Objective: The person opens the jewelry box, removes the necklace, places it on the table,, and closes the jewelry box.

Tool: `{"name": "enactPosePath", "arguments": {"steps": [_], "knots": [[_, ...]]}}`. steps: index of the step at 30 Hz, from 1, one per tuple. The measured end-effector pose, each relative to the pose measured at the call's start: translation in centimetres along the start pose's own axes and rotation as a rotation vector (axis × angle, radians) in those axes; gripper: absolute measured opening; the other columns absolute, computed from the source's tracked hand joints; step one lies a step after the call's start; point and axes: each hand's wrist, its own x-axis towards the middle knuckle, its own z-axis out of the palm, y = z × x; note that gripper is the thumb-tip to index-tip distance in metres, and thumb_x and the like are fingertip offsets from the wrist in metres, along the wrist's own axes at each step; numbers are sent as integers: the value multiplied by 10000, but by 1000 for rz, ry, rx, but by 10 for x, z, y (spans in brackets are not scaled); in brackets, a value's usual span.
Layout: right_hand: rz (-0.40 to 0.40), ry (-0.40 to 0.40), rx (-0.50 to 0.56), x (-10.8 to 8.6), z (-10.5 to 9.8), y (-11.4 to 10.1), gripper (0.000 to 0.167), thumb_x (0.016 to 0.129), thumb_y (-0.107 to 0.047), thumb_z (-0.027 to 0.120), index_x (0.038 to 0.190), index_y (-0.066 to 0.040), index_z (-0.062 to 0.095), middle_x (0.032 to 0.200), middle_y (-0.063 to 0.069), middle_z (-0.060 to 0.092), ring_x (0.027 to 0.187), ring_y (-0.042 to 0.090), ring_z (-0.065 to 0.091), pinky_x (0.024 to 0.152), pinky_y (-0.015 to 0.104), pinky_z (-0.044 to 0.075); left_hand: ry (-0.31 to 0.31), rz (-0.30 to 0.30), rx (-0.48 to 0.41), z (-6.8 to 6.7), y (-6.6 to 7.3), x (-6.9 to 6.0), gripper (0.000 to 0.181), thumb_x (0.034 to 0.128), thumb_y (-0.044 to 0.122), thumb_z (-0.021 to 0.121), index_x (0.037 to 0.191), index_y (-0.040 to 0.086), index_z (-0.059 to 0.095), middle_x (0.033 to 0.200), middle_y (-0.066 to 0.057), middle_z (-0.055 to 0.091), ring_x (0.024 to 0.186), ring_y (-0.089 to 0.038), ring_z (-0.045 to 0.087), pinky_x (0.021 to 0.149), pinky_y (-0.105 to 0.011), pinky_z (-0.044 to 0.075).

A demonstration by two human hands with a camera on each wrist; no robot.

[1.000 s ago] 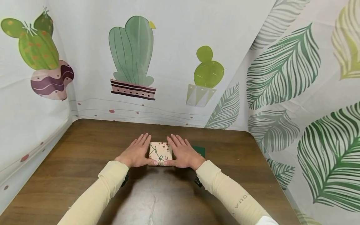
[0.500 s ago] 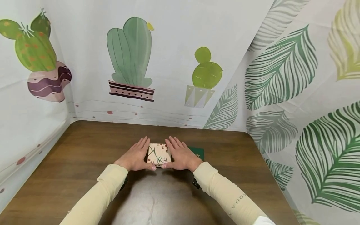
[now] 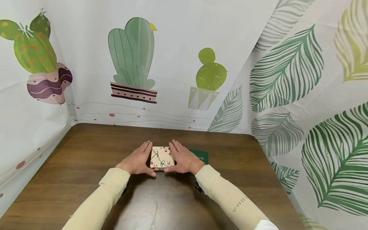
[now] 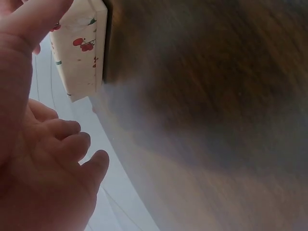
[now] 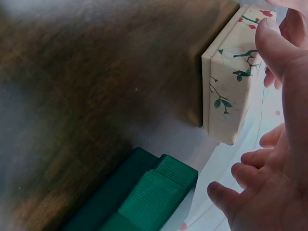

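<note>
A small cream box (image 3: pixel 162 157) with red flowers and green stems printed on it sits on the wooden table between my two hands. My left hand (image 3: pixel 137 162) lies along its left side with fingers fairly straight and thumb apart from the front corner. Along the right side lies my right hand (image 3: pixel 185 159), fingers extended and thumb near the front right corner. In the right wrist view that thumb overlaps the box's printed side; whether it presses there I cannot tell. The left wrist view shows the box's side (image 4: pixel 79 62) beyond the left thumb.
A dark green item (image 3: pixel 202 155) with gold lettering lies just right of my right hand, partly hidden by it. In the right wrist view it has a ribbed green part (image 5: pixel 151 199). Patterned cloth (image 3: pixel 172 41) hangs behind the brown table (image 3: pixel 244 172).
The thumbs, earlier over the box's front edge, have drawn apart, the left one most clearly. More of the front and of the green item shows. The head view has shifted slightly.
</note>
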Motion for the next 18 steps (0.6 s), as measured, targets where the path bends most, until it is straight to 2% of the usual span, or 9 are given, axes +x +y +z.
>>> {"name": "enactPosePath", "arguments": {"steps": [8,12,18], "knots": [[14,-5,-3,6,1,-5,1125,895,-667,696,1658,-22,179,1756,152,153,1637,249,168,1283,380,301,-18,-1,23,4,2,2,1292,734,490,925,1598,-127,190,1685,-318,230,1587,-463,214,1261,-603,265],[17,-14,10,8,4,-5,1108,880,-644,733,1653,-37,221,1743,146,212,1600,254,288,1247,375,368,-30,-4,16,7,1,3,1257,754,460,921,1600,-121,194,1674,-319,259,1585,-454,231,1268,-586,263],[2,25,-12,13,6,-6,1047,850,-619,783,1613,-59,333,1674,142,362,1467,264,495,1164,375,468,-19,-4,24,11,1,6,1243,756,417,931,1592,-134,194,1657,-325,296,1574,-447,269,1266,-556,287]]}}
